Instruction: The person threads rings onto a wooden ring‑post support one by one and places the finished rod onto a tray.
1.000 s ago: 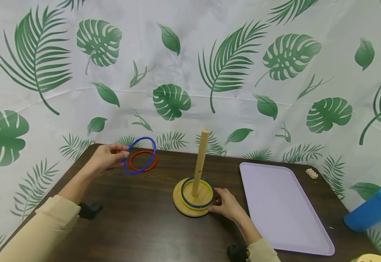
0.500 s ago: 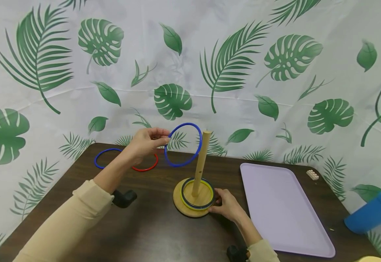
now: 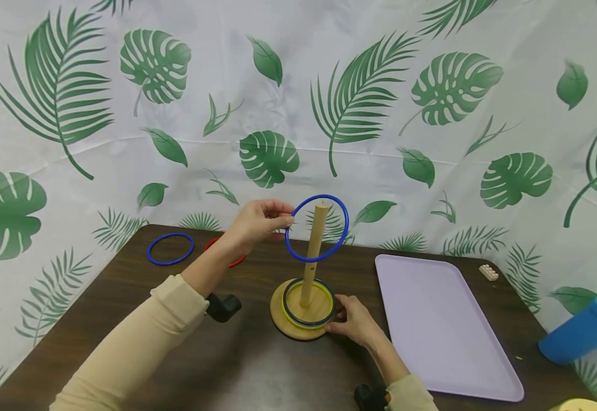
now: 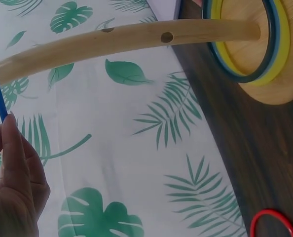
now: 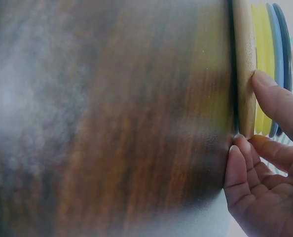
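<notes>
Clock centred on the post's foot, 12 towards the leaf-print cloth [image 3: 288, 103], head view.

- Loose blue ring [image 3: 164, 264]: flat on the desk [image 3: 262, 371], 10 o'clock; now in full view, the left arm [image 3: 139, 334] having moved off it.
- Red ring [image 3: 237, 262]: flat, 10 o'clock, nearer; partly hidden by that arm.
- Left hand [image 3: 262, 221]: raised, 11 o'clock; thumb and fingertips pinch the held blue ring [image 3: 347, 220] near its 9 o'clock. Half a second ago this ring hung left of the post [image 3: 317, 234]; its outline now frames the tip. Judged: lining up. Whether the tip is through, cannot tell.
- Stacked rings [image 3: 303, 325]: dark, blue-grey and yellow, around the post, on the wooden base [image 3: 277, 311].
- Right hand [image 3: 357, 323]: 4 o'clock, unmoved; pinches the base's rim, probably steadying it.

Edges and room:
- 7 o'clock: open room, overhung by the left arm.
- 12 o'clock: desk's far edge, beyond the base.
- 3 o'clock: lilac tray [image 3: 442, 319], its near edge beside the right hand; narrowest side.
</notes>
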{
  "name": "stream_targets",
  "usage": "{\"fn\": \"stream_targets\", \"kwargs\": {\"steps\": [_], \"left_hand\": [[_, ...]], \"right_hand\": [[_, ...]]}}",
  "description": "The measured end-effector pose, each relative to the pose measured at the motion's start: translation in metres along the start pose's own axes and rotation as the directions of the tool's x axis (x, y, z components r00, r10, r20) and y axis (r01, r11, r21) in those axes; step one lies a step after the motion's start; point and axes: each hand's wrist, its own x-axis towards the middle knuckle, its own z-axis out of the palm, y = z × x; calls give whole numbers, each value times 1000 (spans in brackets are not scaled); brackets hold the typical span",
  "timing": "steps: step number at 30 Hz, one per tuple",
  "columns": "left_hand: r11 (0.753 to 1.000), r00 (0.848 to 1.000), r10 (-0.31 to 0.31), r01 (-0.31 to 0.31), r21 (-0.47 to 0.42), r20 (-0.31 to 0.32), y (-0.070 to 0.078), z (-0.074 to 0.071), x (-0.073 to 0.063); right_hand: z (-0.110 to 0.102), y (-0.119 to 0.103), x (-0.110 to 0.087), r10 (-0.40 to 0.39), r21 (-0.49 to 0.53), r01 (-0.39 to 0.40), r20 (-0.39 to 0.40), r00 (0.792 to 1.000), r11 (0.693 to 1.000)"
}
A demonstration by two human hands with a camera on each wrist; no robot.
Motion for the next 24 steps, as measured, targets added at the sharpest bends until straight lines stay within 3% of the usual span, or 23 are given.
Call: {"fn": "stream_targets", "kwargs": {"steps": [18, 24], "left_hand": [[999, 1000, 2, -2, 41, 8, -12, 10, 5], [997, 1000, -28, 28, 69, 12, -19, 11, 4]], "right_hand": [[1, -1, -3, 37, -5, -37, -19, 999, 999], [1, -2, -3, 46, 1, -46, -17, 999, 999]]}}
